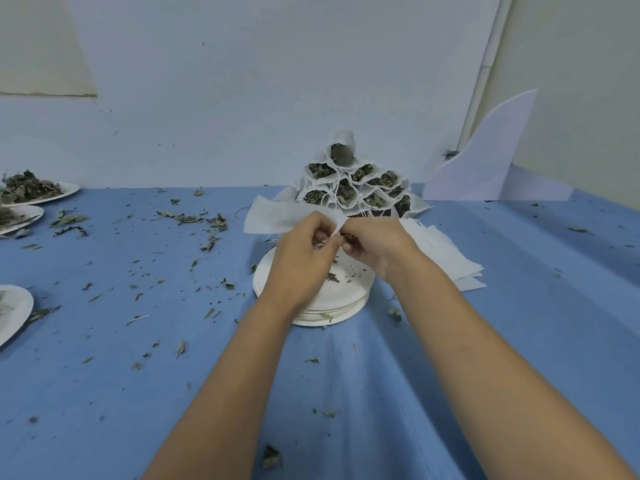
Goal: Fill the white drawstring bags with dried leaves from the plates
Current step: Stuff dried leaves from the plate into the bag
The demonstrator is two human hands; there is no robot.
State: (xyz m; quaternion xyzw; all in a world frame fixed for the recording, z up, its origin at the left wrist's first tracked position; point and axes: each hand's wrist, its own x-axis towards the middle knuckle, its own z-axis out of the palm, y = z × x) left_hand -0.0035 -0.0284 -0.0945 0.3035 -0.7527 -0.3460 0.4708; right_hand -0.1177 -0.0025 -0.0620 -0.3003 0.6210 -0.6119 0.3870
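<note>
Head view: I see left hand [301,251] and right hand [372,244] both pinching mouth of white drawstring bag [273,216] above stacked paper plates [329,315]. Bag looks light, limp, thin; I judge hem by string the best hold.

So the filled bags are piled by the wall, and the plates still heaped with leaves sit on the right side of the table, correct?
No. The head view shows the heaped plates on the left of the table, not the right. The filled bags are piled by the wall.
</note>
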